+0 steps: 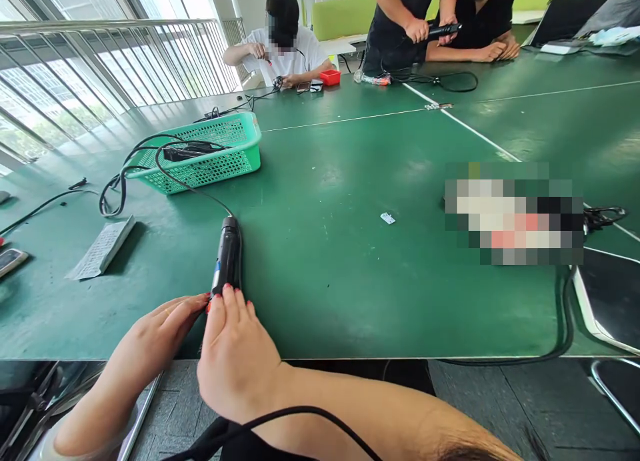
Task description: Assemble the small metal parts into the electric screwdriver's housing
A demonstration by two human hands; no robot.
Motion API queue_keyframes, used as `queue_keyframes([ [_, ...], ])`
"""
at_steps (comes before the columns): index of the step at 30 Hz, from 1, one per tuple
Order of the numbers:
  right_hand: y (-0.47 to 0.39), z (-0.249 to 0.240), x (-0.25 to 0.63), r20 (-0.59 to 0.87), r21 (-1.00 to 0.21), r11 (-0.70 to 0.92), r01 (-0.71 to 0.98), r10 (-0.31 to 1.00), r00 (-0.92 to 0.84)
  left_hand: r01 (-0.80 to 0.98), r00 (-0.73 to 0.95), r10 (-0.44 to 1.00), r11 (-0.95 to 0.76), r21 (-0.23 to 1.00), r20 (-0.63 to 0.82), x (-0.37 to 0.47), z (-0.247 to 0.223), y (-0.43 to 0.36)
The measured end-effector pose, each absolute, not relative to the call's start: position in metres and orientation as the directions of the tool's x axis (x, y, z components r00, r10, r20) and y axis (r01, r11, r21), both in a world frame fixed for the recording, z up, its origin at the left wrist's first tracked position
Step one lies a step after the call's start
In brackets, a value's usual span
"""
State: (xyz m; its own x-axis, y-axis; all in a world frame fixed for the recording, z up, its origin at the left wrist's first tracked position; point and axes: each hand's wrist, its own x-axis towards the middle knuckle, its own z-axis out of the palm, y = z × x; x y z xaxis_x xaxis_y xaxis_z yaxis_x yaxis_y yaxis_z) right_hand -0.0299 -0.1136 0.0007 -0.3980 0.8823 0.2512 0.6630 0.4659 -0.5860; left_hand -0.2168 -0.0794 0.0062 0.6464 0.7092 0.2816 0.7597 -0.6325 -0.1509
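Observation:
A black corded electric screwdriver (229, 254) lies lengthwise on the green table by the front edge, its cord end pointing away from me. My right hand (240, 354) is closed over its near end, fingers together along the top. From the left side, my left hand (160, 327) presses its fingertips against the same end. Both hands cover the tip. From the far end of the screwdriver the cord (195, 187) loops back to a green perforated basket (215, 174), where a black adapter (187, 151) and more cable lie.
Left of the hands are a folded paper strip (103, 247) and a phone (11, 261). A small white piece (387, 218) lies mid-table. To the right are a blurred item (515, 214) and a dark tablet-like device (613, 294). Other people sit and stand across the table.

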Motion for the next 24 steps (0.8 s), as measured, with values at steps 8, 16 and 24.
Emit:
queue_keyframes([
  [8,-0.106,-0.002,-0.040,0.333,-0.738,0.531,0.417,0.824,-0.459,0.710,0.704,0.609,-0.608,-0.355,0.365,-0.236,0.012,-0.088],
  [16,-0.109,-0.003,-0.047,0.378,-0.660,0.613,0.435,0.771,-0.513,0.652,0.757,0.586,-0.638,-0.411,0.290,-0.263,0.008,-0.091],
  [24,-0.107,-0.012,-0.046,0.429,-0.575,0.674,0.463,0.731,-0.531,0.610,0.790,0.571,-0.693,-0.385,0.224,-0.275,0.012,-0.091],
])
